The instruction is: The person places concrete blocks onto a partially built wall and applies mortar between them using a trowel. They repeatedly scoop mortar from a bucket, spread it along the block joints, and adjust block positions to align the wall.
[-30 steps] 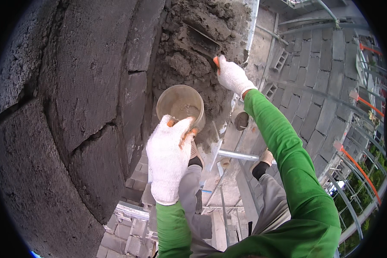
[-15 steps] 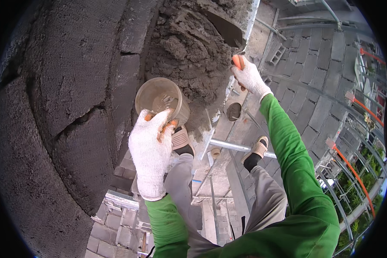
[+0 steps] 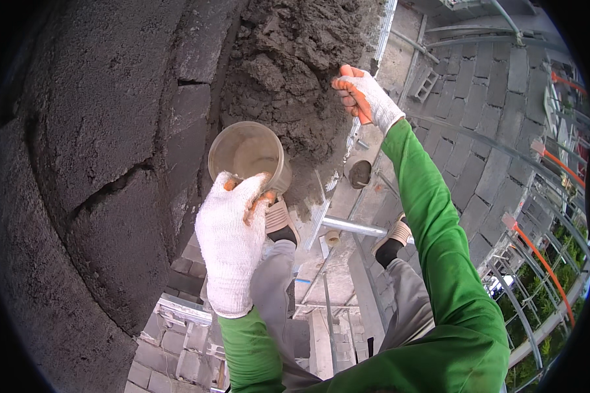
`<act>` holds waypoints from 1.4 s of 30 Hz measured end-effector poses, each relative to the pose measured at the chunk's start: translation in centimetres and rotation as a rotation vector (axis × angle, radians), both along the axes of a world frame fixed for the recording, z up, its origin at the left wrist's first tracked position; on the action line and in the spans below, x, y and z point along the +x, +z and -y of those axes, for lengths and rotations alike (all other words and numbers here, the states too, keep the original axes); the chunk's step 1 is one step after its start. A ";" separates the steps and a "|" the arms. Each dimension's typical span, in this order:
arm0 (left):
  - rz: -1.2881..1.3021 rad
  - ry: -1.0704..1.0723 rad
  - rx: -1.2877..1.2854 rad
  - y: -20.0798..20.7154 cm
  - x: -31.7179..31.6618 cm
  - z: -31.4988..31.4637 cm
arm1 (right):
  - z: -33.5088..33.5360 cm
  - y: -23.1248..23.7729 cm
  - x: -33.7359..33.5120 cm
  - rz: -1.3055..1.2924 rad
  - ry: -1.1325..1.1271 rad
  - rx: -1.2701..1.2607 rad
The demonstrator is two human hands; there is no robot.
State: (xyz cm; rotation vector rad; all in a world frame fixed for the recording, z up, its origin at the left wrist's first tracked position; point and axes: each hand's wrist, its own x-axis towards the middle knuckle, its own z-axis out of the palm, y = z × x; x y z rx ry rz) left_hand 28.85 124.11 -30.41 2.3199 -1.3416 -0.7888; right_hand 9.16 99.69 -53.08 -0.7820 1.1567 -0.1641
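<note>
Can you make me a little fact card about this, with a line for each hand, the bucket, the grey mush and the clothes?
Left hand: white glove, gripping the bucket's near rim
Right hand: white-and-orange glove, fingers curled, by the mush's right edge; what it grips is unclear
Bucket: pale, round bucket; contents hard to tell
Mush: dark grey, lumpy heap beyond the bucket
Clothes: green sleeves, grey trousers

Near, downward fisheye view (head-worn)

Dark block wall [image 3: 111,92] (rough-faced), grey blockwork [image 3: 469,171] opposite
</note>
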 end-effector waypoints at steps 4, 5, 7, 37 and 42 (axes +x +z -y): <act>-0.029 0.002 -0.008 0.7 -0.4 0.6 | 2.4 3.8 4.1 -0.208 0.133 -0.372; -0.051 0.027 -0.023 0.8 -0.5 0.6 | 3.0 3.7 5.0 -0.300 0.160 -0.563; -0.071 0.037 -0.055 0.9 -0.7 0.5 | 4.3 2.1 6.8 -0.557 0.274 -1.064; -0.071 0.090 0.012 1.0 0.6 -2.2 | -14.2 5.0 -0.1 -0.213 0.003 -0.190; -0.041 0.032 0.000 1.3 0.6 -1.9 | -6.8 2.4 6.4 -0.638 0.420 -0.909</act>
